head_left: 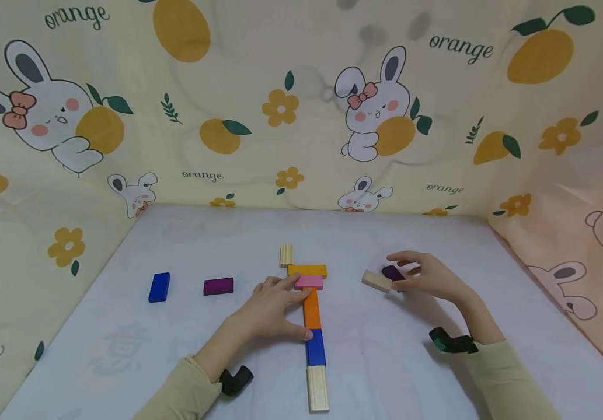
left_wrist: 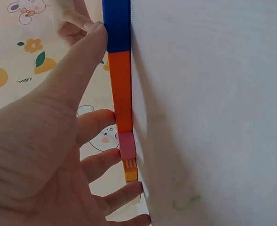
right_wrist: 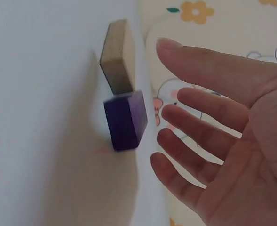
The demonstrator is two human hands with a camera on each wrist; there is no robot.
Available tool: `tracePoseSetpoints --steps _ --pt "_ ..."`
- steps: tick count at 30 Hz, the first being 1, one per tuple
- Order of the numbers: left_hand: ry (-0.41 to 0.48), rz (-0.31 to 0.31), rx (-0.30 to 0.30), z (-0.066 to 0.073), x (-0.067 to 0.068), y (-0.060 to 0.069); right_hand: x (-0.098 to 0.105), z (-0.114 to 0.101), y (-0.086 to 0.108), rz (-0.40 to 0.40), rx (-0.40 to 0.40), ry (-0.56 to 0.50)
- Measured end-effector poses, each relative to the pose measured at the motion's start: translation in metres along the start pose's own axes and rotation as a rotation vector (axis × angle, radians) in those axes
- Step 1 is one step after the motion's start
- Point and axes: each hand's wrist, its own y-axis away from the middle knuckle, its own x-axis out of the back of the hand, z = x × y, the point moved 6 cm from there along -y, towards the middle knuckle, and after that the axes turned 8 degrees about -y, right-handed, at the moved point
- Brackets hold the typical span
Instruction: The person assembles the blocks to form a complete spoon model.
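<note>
A line of wooden blocks runs away from me: natural wood (head_left: 318, 389), blue (head_left: 316, 349), orange (head_left: 312, 309), pink (head_left: 309, 282) and a crosswise yellow block (head_left: 307, 270). My left hand (head_left: 269, 309) lies along its left side, thumb at the blue block and spread fingers reaching the orange and pink ones. Off to the right, my right hand (head_left: 429, 279) is over a dark purple block (right_wrist: 125, 121) that meets a natural wood block (right_wrist: 118, 55). In the right wrist view its fingers are loosely bent, apart from both blocks.
On the left of the white tabletop (head_left: 96, 344) lie a blue block (head_left: 159, 287) and a purple block (head_left: 219, 286). A natural block (head_left: 286, 255) touches the yellow block's far left end. A printed cloth (head_left: 301, 151) rises behind the table.
</note>
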Motion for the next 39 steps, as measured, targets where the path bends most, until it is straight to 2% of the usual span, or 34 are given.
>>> tracePoseSetpoints --steps 7,17,25,33,39 --pt "0.005 0.004 -0.005 0.000 0.000 0.001 0.008 0.013 0.007 -0.044 -0.086 -0.047" --pt "0.012 -0.006 0.009 0.000 0.000 0.001 0.014 0.028 0.011 -0.084 -0.060 -0.060" --pt "0.017 -0.012 0.014 0.000 0.000 0.002 0.003 0.031 0.007 -0.104 -0.054 -0.058" --pt "0.016 -0.009 0.021 0.000 0.001 0.001 0.003 0.031 0.005 -0.087 -0.058 -0.028" --pt "0.023 -0.014 0.021 0.000 0.002 0.002 0.004 0.034 0.005 -0.089 -0.075 -0.057"
